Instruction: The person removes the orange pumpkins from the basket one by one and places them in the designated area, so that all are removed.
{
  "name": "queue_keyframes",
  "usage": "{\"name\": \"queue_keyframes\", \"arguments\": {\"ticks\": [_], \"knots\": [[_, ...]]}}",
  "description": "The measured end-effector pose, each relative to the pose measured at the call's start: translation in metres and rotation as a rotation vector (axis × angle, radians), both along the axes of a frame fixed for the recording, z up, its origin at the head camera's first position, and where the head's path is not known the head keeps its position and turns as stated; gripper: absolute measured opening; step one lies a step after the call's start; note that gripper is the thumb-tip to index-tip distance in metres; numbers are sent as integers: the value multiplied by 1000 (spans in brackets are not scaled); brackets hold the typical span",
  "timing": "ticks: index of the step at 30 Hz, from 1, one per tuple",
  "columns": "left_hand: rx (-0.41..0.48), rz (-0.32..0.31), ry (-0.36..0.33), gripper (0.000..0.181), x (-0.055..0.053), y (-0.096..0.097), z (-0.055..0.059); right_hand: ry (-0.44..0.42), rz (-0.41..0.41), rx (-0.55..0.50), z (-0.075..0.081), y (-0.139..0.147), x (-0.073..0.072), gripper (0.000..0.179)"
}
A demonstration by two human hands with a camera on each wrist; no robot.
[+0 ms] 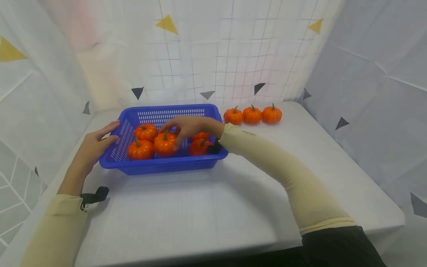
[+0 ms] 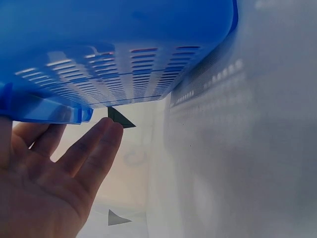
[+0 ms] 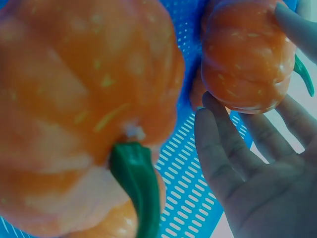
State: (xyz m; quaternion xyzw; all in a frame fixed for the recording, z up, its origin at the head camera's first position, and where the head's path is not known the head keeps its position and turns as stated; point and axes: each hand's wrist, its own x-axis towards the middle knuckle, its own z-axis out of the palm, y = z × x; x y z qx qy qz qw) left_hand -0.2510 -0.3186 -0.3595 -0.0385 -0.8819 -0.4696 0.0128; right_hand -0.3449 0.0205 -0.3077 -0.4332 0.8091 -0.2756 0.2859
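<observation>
A blue plastic basket [image 1: 166, 163] stands on the table with several small orange pumpkins in it. My right hand [image 1: 190, 127] reaches over its right side and holds a green-stemmed pumpkin [image 1: 164, 144], the thumb on one side and the fingers on the other. The right wrist view has this pumpkin [image 3: 247, 59] between thumb and fingertips, and another pumpkin [image 3: 89, 99] large in front. Two pumpkins [image 1: 146, 131] [image 1: 141, 150] sit left of the held one; others are partly covered by my right wrist. My left hand [image 1: 95, 146] touches the basket's left rim, fingers extended [image 2: 54, 183].
Three more pumpkins [image 1: 252, 115] form a row on the white table [image 1: 253, 207], behind and right of the basket. White sheets [image 1: 213, 48] with triangle marks hang at the back and both sides.
</observation>
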Motion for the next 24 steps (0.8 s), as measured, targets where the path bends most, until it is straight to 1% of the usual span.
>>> {"name": "queue_keyframes", "arguments": {"ticks": [5, 11, 14, 18, 21, 24], "knots": [[-9, 1, -1, 59, 0, 1, 1, 6, -14, 0, 7, 2, 1, 76], [-3, 1, -3, 59, 0, 0, 1, -22, -35, -31, 13, 5, 0, 76], [-2, -2, -5, 59, 1, 0, 0, -15, -25, -60, 15, 8, -2, 75], [5, -11, 6, 59, 1, 1, 0, 9, -34, -82, 17, 11, -3, 74], [8, -16, 20, 59, 1, 0, 0, 12, -41, -93, 19, 13, -3, 73], [5, -10, 21, 60, 1, -1, 0, 8, -29, -100, 21, 13, -2, 72]]}}
